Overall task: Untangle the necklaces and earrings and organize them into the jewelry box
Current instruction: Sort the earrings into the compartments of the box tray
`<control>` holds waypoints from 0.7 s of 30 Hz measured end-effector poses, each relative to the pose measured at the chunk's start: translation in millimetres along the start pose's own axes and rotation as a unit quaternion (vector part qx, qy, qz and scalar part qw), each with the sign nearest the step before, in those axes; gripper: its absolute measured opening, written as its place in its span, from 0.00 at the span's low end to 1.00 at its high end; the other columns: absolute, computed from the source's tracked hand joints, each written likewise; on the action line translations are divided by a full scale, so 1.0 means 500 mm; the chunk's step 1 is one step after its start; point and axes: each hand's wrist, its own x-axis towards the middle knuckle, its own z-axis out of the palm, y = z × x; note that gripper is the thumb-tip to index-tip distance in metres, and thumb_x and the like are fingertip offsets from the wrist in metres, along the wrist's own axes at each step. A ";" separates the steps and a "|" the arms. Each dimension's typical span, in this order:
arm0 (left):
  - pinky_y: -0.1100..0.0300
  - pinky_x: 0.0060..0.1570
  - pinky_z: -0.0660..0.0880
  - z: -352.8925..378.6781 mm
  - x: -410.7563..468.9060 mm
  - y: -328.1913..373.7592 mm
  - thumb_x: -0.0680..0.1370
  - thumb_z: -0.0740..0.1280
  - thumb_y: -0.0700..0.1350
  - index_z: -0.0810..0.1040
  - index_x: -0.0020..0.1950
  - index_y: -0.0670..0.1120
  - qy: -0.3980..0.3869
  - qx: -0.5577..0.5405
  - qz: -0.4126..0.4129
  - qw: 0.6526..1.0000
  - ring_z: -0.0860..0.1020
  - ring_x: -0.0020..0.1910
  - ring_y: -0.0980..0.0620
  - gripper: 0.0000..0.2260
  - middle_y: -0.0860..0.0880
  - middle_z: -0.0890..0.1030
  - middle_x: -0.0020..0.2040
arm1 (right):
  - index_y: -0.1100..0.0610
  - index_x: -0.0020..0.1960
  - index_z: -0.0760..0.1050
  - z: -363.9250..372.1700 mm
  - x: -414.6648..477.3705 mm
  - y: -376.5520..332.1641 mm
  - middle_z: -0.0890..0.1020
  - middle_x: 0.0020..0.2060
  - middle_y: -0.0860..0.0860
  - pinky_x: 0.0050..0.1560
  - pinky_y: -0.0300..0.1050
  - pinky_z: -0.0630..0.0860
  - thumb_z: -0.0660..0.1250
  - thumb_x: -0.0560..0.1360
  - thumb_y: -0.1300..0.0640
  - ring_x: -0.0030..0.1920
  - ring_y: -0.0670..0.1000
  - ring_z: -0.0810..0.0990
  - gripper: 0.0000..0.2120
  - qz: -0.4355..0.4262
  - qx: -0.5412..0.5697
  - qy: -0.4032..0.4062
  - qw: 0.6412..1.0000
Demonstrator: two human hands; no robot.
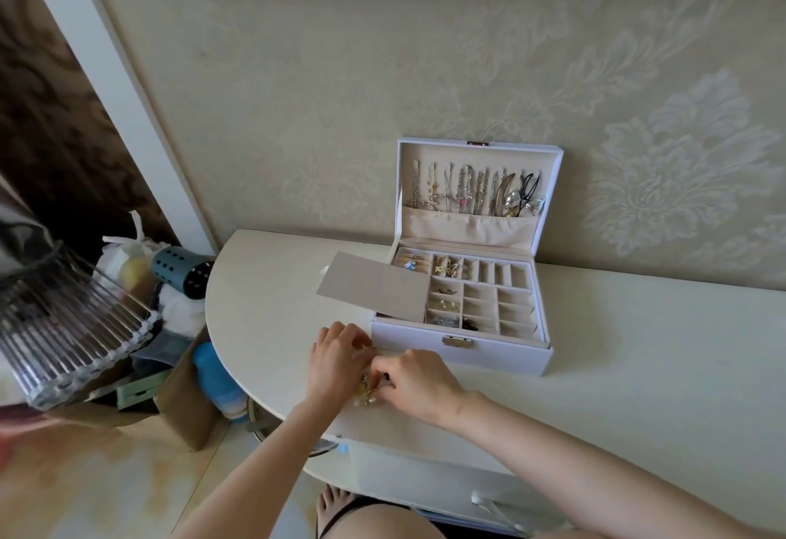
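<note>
Head camera looks down on your two hands, which meet over a small knot of tangled jewelry (366,385) lying on the white table (638,368), just in front of the left corner of the jewelry box (463,351). Your left hand (336,360) has its fingers curled down and pinched together at the upper part of the knot; something thin and gold-coloured shows at its fingertips, though whether that is a chain or an ear hook is too small to tell. Your right hand (419,383) is likewise nearly closed, its fingertips pressed into the same cluster from the right, beside a few pale bead-like pieces at the knot's lower edge. Neither hand is slack; both look to be gripping parts of the tangle to pull them apart.

Judging by the box, you are well into the job. Its lid stands open against the wall, and a row of necklaces and hair pieces (476,194) already hangs above the lid pocket. Several compartments on the left of the tray (516,308) hold small pieces, while most on the right look bare. A beige flap (374,285) lies open over the tray's left edge. What remains seems to be this last cluster: separate it, then place each piece.
</note>
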 end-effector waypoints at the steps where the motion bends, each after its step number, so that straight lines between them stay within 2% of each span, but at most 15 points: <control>1: 0.58 0.52 0.66 -0.002 0.002 0.002 0.74 0.67 0.44 0.78 0.51 0.45 -0.009 0.002 -0.004 1.000 0.70 0.56 0.46 0.07 0.47 0.76 0.52 | 0.54 0.50 0.78 0.000 0.003 -0.001 0.83 0.46 0.52 0.45 0.45 0.70 0.65 0.74 0.54 0.49 0.56 0.79 0.07 0.006 0.002 -0.008 1.000; 4: 0.57 0.51 0.67 -0.012 0.005 0.014 0.74 0.66 0.43 0.77 0.51 0.44 -0.040 0.013 -0.019 0.999 0.69 0.57 0.47 0.07 0.47 0.74 0.53 | 0.55 0.49 0.77 0.000 0.006 -0.002 0.83 0.47 0.52 0.43 0.43 0.67 0.66 0.74 0.52 0.50 0.56 0.79 0.07 0.018 0.016 -0.027 0.999; 7: 0.59 0.41 0.66 -0.021 -0.002 0.024 0.72 0.68 0.40 0.74 0.43 0.47 -0.034 -0.014 -0.031 0.999 0.73 0.50 0.47 0.04 0.49 0.76 0.47 | 0.54 0.48 0.76 -0.003 -0.001 -0.001 0.83 0.45 0.52 0.43 0.43 0.67 0.66 0.73 0.55 0.48 0.54 0.79 0.05 0.025 0.032 -0.019 0.999; 8: 0.58 0.37 0.65 -0.020 -0.007 0.024 0.70 0.70 0.40 0.72 0.40 0.48 -0.019 -0.041 -0.030 0.999 0.74 0.45 0.47 0.07 0.50 0.76 0.43 | 0.53 0.47 0.77 -0.008 -0.006 0.001 0.83 0.43 0.50 0.43 0.42 0.68 0.67 0.72 0.55 0.46 0.53 0.79 0.04 0.034 0.052 -0.004 0.998; 10: 0.59 0.34 0.66 -0.022 -0.020 0.028 0.69 0.73 0.39 0.72 0.37 0.47 0.030 -0.108 -0.023 0.993 0.74 0.38 0.47 0.10 0.51 0.76 0.37 | 0.49 0.41 0.76 -0.029 -0.018 0.011 0.79 0.32 0.46 0.37 0.41 0.67 0.69 0.71 0.53 0.34 0.45 0.75 0.02 0.070 0.099 0.039 0.992; 12: 0.59 0.34 0.69 -0.028 -0.030 0.046 0.69 0.74 0.38 0.75 0.37 0.44 0.106 -0.156 0.009 0.982 0.74 0.34 0.50 0.08 0.50 0.77 0.35 | 0.47 0.36 0.73 -0.058 -0.031 0.029 0.75 0.24 0.45 0.31 0.37 0.64 0.71 0.69 0.50 0.25 0.42 0.70 0.08 0.113 0.153 0.096 0.977; 13: 0.62 0.35 0.70 -0.032 -0.031 0.062 0.69 0.74 0.38 0.76 0.37 0.44 0.145 -0.164 0.042 0.975 0.74 0.34 0.51 0.07 0.51 0.77 0.35 | 0.48 0.35 0.73 -0.076 -0.038 0.041 0.77 0.25 0.46 0.29 0.37 0.65 0.71 0.70 0.51 0.24 0.42 0.71 0.08 0.134 0.190 0.130 0.964; 15: 0.69 0.35 0.69 -0.035 -0.022 0.106 0.69 0.74 0.38 0.78 0.38 0.44 0.193 -0.160 0.111 0.962 0.74 0.34 0.56 0.06 0.52 0.78 0.36 | 0.50 0.38 0.76 -0.117 -0.045 0.070 0.82 0.30 0.45 0.31 0.40 0.71 0.72 0.70 0.52 0.29 0.43 0.78 0.06 0.178 0.244 0.209 0.930; 16: 0.69 0.35 0.69 -0.034 -0.013 0.131 0.70 0.74 0.39 0.78 0.38 0.45 0.193 -0.156 0.135 0.959 0.74 0.35 0.57 0.05 0.53 0.79 0.37 | 0.50 0.39 0.76 -0.136 -0.044 0.089 0.82 0.34 0.45 0.34 0.40 0.72 0.72 0.70 0.52 0.34 0.45 0.80 0.05 0.202 0.240 0.245 0.917; 19: 0.58 0.37 0.71 -0.019 0.029 0.202 0.71 0.73 0.44 0.79 0.40 0.47 0.141 -0.122 0.145 0.972 0.75 0.41 0.53 0.04 0.54 0.80 0.39 | 0.51 0.39 0.78 -0.183 -0.033 0.147 0.81 0.38 0.46 0.40 0.42 0.71 0.72 0.69 0.51 0.43 0.49 0.80 0.05 0.277 0.181 0.290 0.898; 21: 0.57 0.40 0.71 -0.004 0.060 0.244 0.71 0.72 0.46 0.80 0.42 0.47 0.118 -0.089 0.159 0.976 0.75 0.45 0.50 0.05 0.52 0.81 0.41 | 0.50 0.37 0.77 -0.198 -0.023 0.175 0.79 0.35 0.46 0.40 0.42 0.70 0.72 0.69 0.51 0.44 0.52 0.80 0.06 0.315 0.167 0.278 0.892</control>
